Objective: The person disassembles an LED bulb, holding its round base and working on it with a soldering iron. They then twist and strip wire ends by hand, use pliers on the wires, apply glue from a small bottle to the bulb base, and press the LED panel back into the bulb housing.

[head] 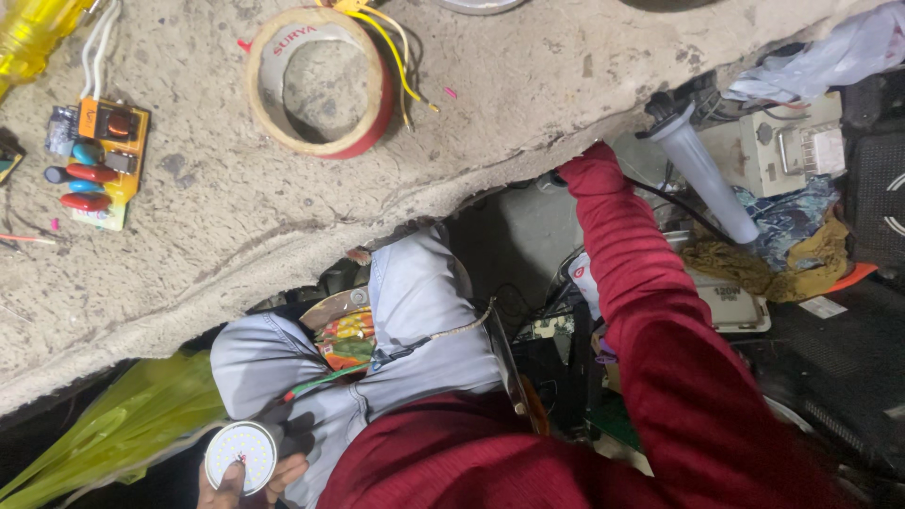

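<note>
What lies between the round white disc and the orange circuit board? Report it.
Head view: the left hand holds the white disc; between it and the circuit board lie a yellow-green plastic bag, then the table's bare grey top.

A deep red long sleeve (650, 311) covers the arm toward two o'clock; pale blue jeans (377, 368) clothe the legs.

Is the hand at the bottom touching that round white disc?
Touching. The head view shows the left hand holding the round white disc, with a thumb lying over its face and fingers under its edge.
</note>
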